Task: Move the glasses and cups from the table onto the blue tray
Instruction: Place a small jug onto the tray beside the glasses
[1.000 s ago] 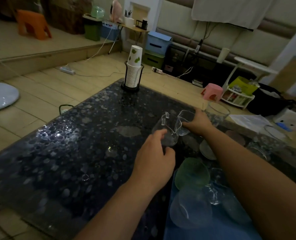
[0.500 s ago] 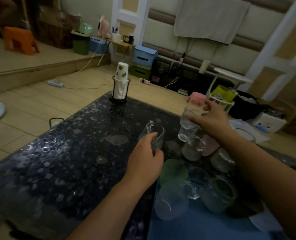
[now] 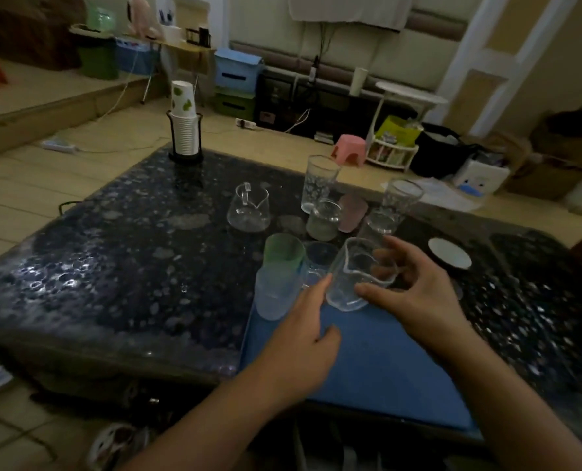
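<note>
The dark speckled counter (image 3: 112, 266) carries one blue tray (image 3: 367, 362) at its near edge. Both hands have drawn back from the far glasses to the tray since half a second ago. The right hand (image 3: 415, 294), fingers curled, grasps a clear spouted glass (image 3: 354, 277) over the tray; the left hand (image 3: 299, 334) touches it with fingers loose. One handled pitcher (image 3: 248, 209) and two tall glasses (image 3: 318, 181) stand on the counter.

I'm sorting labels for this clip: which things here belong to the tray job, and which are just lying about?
Belong to the job:
blue tray
clear spouted cup, held by the right hand
left hand
glass pitcher
tall glass
green cup

Lying about:
paper cup stack
pink stool
white coaster
</note>
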